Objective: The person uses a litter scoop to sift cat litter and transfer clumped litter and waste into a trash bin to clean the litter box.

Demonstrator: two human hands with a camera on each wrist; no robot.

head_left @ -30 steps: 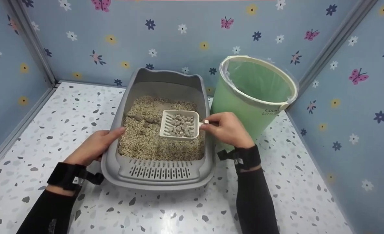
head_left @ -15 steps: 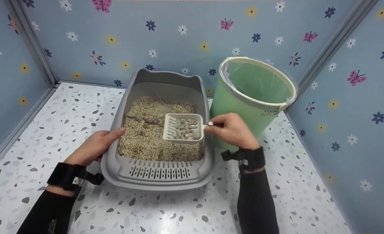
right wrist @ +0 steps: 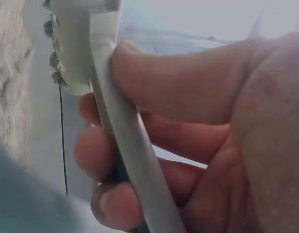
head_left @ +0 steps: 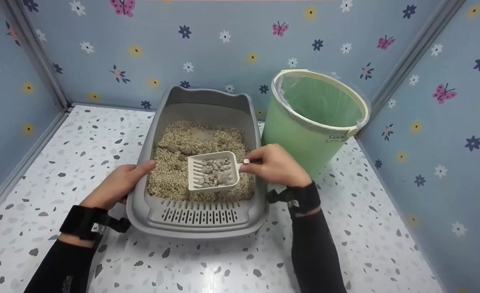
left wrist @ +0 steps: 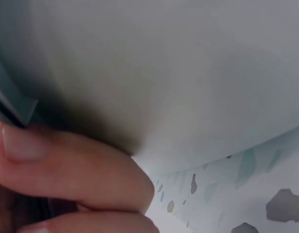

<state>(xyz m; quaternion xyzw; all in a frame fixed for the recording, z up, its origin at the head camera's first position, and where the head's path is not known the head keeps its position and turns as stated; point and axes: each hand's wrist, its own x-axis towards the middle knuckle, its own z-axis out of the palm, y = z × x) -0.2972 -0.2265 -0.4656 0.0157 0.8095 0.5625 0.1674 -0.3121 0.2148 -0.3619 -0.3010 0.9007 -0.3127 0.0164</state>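
A grey litter box (head_left: 199, 232) holds tan granular litter (head_left: 166, 179), with darker clumps at its left middle. My left hand (head_left: 116, 183) grips the box's left rim, thumb on top. The left wrist view shows its fingers (left wrist: 81, 167) curled against the box's underside. In my right hand (head_left: 278, 165) is a cream slotted litter scoop (head_left: 213, 189), held level over the litter. Several grey clumps (head_left: 217, 173) lie in the scoop. In the right wrist view, thumb and fingers wrap the scoop's handle (right wrist: 134, 155).
Right of the box, close to it, stands a green trash bin (head_left: 293, 138) with a clear plastic liner over its rim. Flower-patterned blue panels (head_left: 223, 53) enclose the back and both sides. The floor (head_left: 142, 264) is white with grey speckles.
The scoop shifts slightly right, then back left and nearer the front of the box, still carrying the clumps. The left hand keeps its place on the rim.
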